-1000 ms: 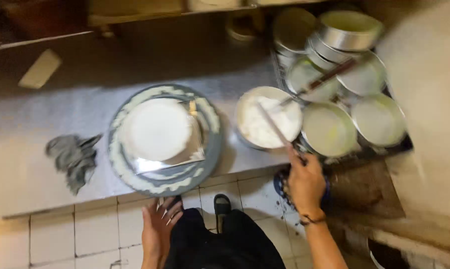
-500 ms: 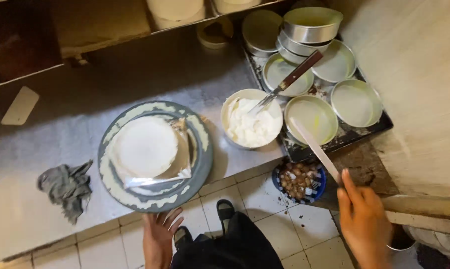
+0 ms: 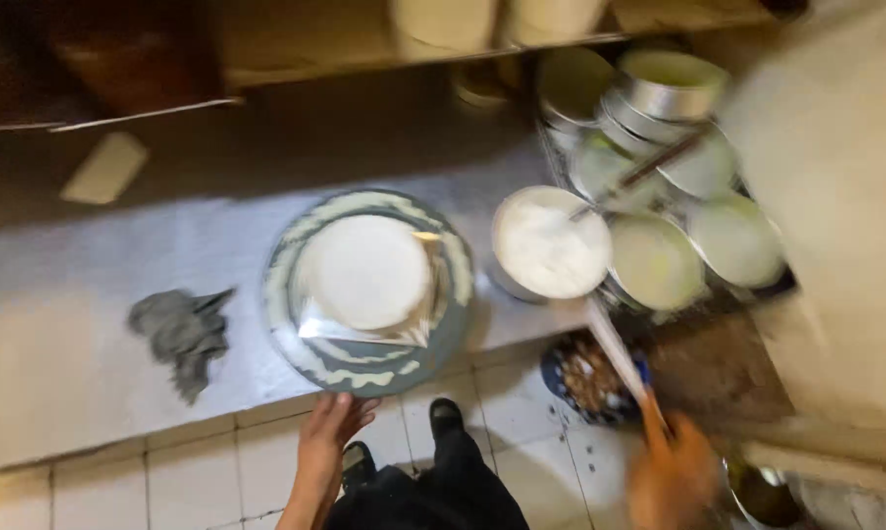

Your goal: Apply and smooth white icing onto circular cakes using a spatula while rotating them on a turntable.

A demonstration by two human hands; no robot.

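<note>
Spatula: a long pale spatula [image 3: 615,348] is pinched in the fingers of the right hand [image 3: 671,471], now drawn back off the batter bowl [image 3: 551,243] to the counter's front edge, above a small blue bowl [image 3: 592,378].
Left hand: the left hand [image 3: 330,427] rests, fingers loosely spread, at the front edge below the patterned plate [image 3: 364,358].
Change: the blade has left the bowl since a second ago.
Room: crowded round tins [image 3: 659,260] fill the right end; a grey rag [image 3: 183,334] lies well apart on the left.

Head camera looks steeply down, near the counter [image 3: 90,334].
</note>
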